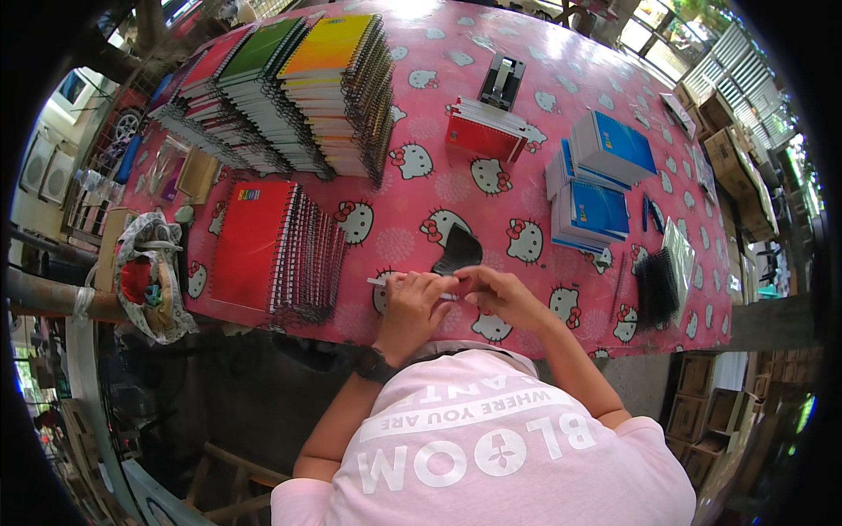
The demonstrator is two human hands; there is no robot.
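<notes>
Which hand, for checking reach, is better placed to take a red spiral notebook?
Left, probably: the left hand is nearer the red notebook stack; the right hand lies farther off. Both hold a white stick.

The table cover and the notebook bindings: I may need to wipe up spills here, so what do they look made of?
The table cover looks like glossy plastic or oilcloth: pink with a cartoon cat print, and it throws bright glare at the far end. The bindings on the red notebooks look like dark wire spirals, likely metal, though coated plastic is possible.
</notes>
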